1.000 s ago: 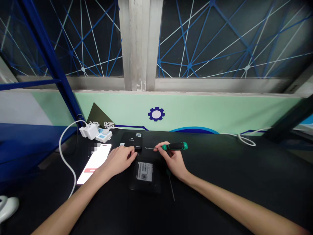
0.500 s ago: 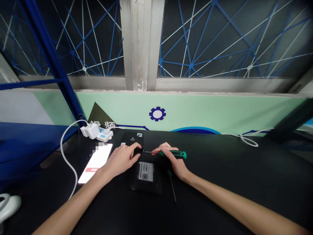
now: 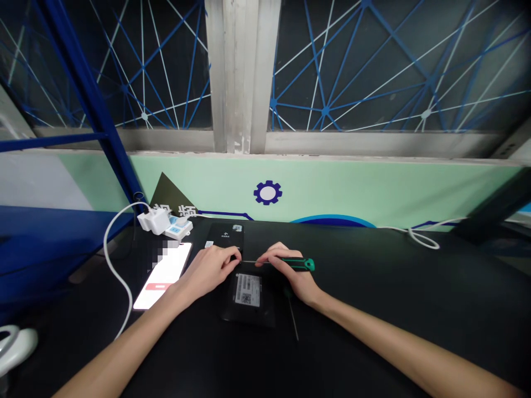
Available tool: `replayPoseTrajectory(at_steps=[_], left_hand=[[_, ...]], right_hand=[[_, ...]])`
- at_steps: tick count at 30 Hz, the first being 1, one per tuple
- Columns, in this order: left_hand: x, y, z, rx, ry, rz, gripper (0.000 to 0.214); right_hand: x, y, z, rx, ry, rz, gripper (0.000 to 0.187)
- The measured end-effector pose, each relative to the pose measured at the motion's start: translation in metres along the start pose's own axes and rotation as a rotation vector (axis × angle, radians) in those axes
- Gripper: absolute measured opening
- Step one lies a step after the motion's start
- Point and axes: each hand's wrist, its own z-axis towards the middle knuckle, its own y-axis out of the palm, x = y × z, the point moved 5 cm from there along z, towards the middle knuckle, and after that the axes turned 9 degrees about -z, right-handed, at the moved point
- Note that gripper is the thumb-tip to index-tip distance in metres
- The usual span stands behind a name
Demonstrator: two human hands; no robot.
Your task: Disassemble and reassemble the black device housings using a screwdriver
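Note:
A flat black device [image 3: 249, 301] with a white label lies on the dark table [image 3: 373, 309] in front of me. My right hand [image 3: 290, 271] is closed round a screwdriver [image 3: 301, 264] with a green and black handle, its thin shaft pointing left along the device's far edge. My left hand [image 3: 211, 268] rests at the device's far left corner, fingers curled and pinched at the shaft's tip; what they hold, if anything, is too small to see. A second black device [image 3: 226, 236] lies just behind my left hand.
A lit phone [image 3: 164, 275] lies left of my left hand. Behind it sit a white charger and power strip [image 3: 164, 224] with a white cable [image 3: 110, 260] looping left. Another thin screwdriver [image 3: 291, 315] lies right of the labelled device. A white cable [image 3: 418, 236] lies far right.
My right hand has lowered the screwdriver toward the labelled device's far edge. My left hand slid slightly right, its fingers now meeting the shaft's tip.

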Motion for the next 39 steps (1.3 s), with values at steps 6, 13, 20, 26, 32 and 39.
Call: replayPoseTrajectory(at_steps=[6, 13, 20, 26, 32, 39], left_hand=[[-0.001, -0.002, -0.001, 0.014, -0.041, 0.017, 0.024], [0.004, -0.008, -0.005, 0.027, -0.067, 0.047, 0.033], [0.006, -0.009, -0.006, -0.009, -0.048, 0.027, 0.049], [0.004, -0.008, -0.007, -0.111, 0.002, -0.02, 0.046], [-0.003, -0.004, -0.01, -0.222, -0.085, -0.083, 0.042], [-0.007, -0.005, -0.013, -0.255, -0.269, -0.129, 0.059]], right_hand=[[0.002, -0.004, 0.0, 0.066, 0.053, 0.019, 0.031], [0.004, -0.007, 0.0, 0.154, 0.077, 0.005, 0.032], [0.005, -0.008, 0.0, 0.175, 0.105, 0.019, 0.031], [0.008, -0.007, 0.0, 0.178, 0.112, 0.039, 0.032], [0.008, -0.007, 0.0, 0.184, 0.108, 0.041, 0.034], [0.009, -0.008, -0.002, 0.194, 0.119, 0.077, 0.035]])
